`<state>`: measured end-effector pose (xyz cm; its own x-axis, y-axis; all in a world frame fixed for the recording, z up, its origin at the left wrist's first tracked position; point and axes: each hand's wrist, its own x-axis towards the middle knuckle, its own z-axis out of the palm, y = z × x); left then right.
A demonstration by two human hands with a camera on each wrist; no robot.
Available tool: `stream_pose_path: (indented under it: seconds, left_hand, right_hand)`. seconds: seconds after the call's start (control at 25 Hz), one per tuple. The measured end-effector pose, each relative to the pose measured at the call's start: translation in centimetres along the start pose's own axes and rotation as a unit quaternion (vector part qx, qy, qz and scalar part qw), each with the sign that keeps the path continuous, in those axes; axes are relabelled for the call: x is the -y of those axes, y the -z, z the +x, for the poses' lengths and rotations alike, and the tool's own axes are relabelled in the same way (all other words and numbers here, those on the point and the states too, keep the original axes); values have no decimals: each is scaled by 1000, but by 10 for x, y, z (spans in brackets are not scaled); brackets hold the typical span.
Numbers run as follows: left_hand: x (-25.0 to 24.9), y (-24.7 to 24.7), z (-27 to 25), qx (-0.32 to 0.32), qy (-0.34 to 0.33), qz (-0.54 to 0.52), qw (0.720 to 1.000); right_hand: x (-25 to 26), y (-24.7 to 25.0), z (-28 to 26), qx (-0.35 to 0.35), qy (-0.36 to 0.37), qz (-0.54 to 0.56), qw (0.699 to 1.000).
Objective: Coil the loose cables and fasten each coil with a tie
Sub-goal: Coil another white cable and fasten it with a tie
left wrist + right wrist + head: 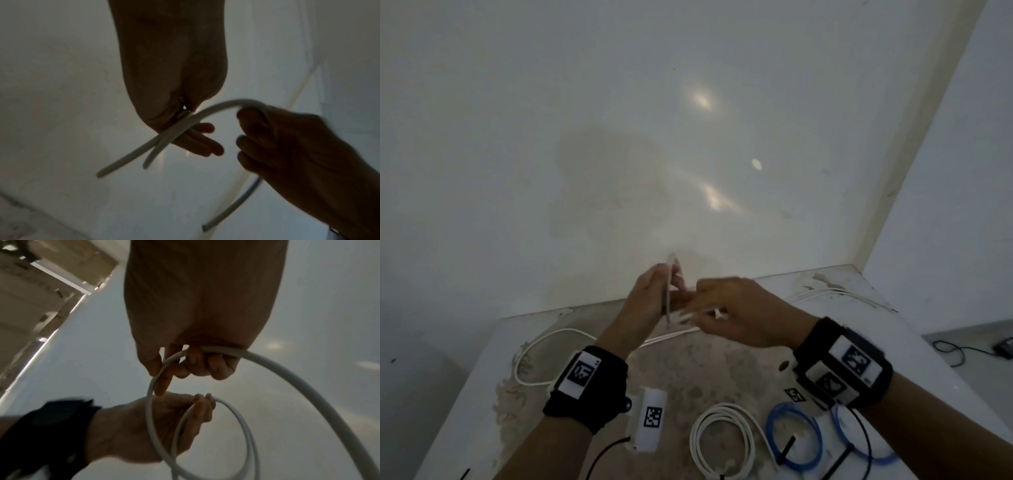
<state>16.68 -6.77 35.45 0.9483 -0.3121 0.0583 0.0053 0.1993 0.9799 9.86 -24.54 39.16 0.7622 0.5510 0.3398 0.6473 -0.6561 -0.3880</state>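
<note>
My left hand (654, 294) holds small upright loops of a white cable (565, 330) above the table, fingers curled round the strands. Close to its right, my right hand (732, 308) grips the same cable. In the right wrist view the right hand's fingers (205, 360) curl over the cable (287, 378), and the left hand (144, 426) holds two loops below. From the left wrist, the strands (131, 159) cross the left hand's fingers (201, 142) and arc to the right hand (298, 154). The rest of the cable trails over the table on both sides.
A white coil (722, 438) and two blue coils (794, 431) lie near the front of the stained table (688, 370). A black tie (787, 448) lies between them. A white wall stands close behind. A black lead and small device (1003, 347) lie lower right.
</note>
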Motion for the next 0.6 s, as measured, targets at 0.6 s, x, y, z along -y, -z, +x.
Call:
stream_pose_path:
  seconds: [0.6]
  left_hand:
    - [0,-46,-22,104,161,-293,937]
  right_hand:
    - [-42,-44,-32,-208,-355,369,833]
